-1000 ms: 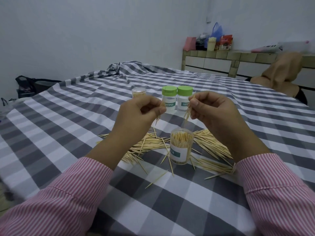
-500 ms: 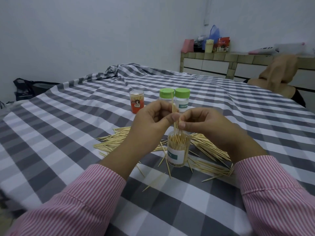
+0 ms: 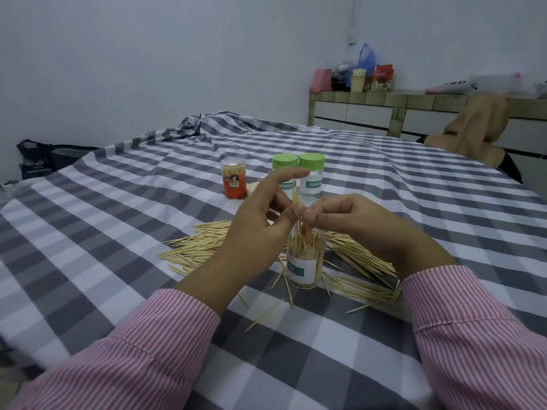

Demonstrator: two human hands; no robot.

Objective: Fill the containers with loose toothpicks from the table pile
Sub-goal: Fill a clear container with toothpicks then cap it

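Observation:
An open clear container (image 3: 305,264) with a white and teal label stands on the checked cloth, packed with upright toothpicks. Directly above its mouth my left hand (image 3: 260,220) and my right hand (image 3: 349,220) meet. Both pinch a small upright bunch of toothpicks (image 3: 296,199) whose lower ends reach into the container. My left index finger sticks out straight. The loose toothpick pile (image 3: 361,255) spreads behind and on both sides of the container. Two green-lidded containers (image 3: 310,179) and an orange-labelled container (image 3: 234,182) stand further back.
A grey and white checked cloth (image 3: 118,232) covers the table. Stray toothpicks (image 3: 263,315) lie in front of the open container. A pale round lid (image 3: 254,188) lies beside the orange-labelled container. A tiled counter with bags (image 3: 370,102) and a brown cloth (image 3: 473,128) stand at the far right.
My hands came together from apart and dropped over the open container. The bunch now stands in its mouth, and my left index finger has straightened out.

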